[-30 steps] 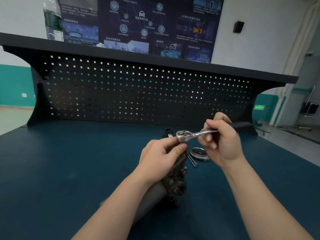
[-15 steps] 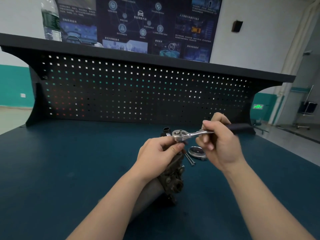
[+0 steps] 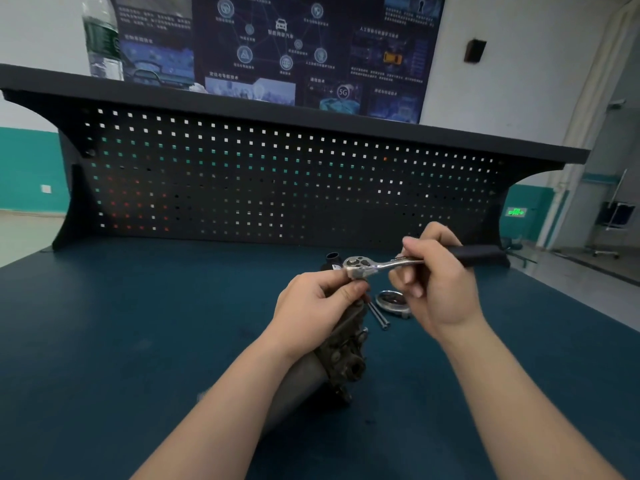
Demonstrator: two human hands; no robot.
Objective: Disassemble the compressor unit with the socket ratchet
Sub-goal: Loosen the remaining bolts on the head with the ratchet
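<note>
The grimy metal compressor unit [image 3: 341, 362] lies on the blue bench, its far end under my left hand [image 3: 317, 311]. My left thumb and fingers pinch the socket just below the chrome head of the socket ratchet [image 3: 360, 265]. My right hand [image 3: 438, 292] grips the ratchet's shaft near its black handle [image 3: 479, 254], which points to the right. The ratchet sits level above the compressor's far end. The bolt under the socket is hidden by my fingers.
Two loose long bolts [image 3: 378, 315] and a round metal cover [image 3: 393, 301] lie on the bench [image 3: 138, 323] just right of the compressor. A small black part [image 3: 331, 259] stands behind the ratchet head. The pegboard back panel [image 3: 259, 181] rises at the bench's far edge.
The ratchet and both hands have barely shifted; the ratchet head sits slightly further left than a second ago. Both grips are unchanged.
</note>
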